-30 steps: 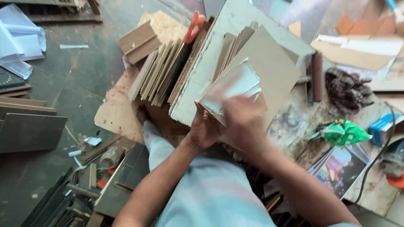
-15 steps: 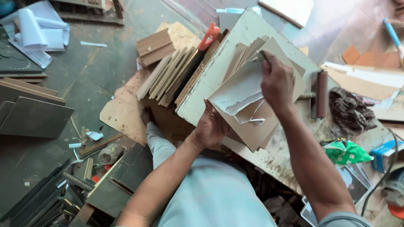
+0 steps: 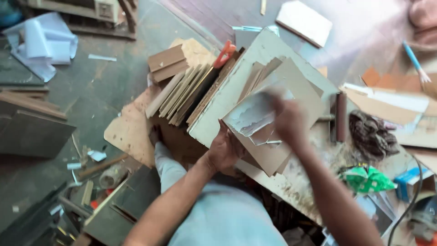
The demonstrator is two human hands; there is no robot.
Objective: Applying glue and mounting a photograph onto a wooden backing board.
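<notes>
The left hand (image 3: 226, 152) clamps the near corner of a brown board (image 3: 291, 98), fingers curled under its edge, steadying it on the pale worktop (image 3: 255, 57). The right hand (image 3: 287, 120), blurred, presses flat on the torn white paper (image 3: 250, 114) stuck to the board; whether its fingers pinch the paper cannot be told. Half a second ago that hand was at the board's far corner; now it is lower, nearer the left fingers.
</notes>
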